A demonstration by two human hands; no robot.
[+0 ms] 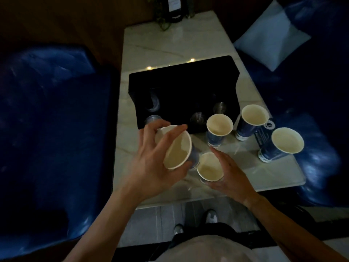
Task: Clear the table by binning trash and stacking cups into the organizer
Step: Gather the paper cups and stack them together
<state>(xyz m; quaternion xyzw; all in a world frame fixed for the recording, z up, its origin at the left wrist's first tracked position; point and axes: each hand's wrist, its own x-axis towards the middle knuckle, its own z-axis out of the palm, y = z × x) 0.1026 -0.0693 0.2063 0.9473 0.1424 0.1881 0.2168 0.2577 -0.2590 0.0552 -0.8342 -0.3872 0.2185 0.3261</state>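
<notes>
My left hand (151, 159) grips a tilted blue paper cup (178, 148) with a cream inside, held just above the table; a second cup seems nested behind it. My right hand (229, 174) wraps around another blue paper cup (209, 168) standing near the table's front edge. Three more blue cups stand upright: one in the middle (219, 127), one further right (253, 118) and one at the right edge (285, 142). The black organizer (181, 86) lies behind them, with clear glasses (197, 118) along its front.
The marble table (170, 46) runs away from me between two blue sofas (47, 129). A pale cushion (272, 36) lies on the right sofa. A dark bottle and a plant (173, 10) stand at the far end. My shoes show on the tiled floor below.
</notes>
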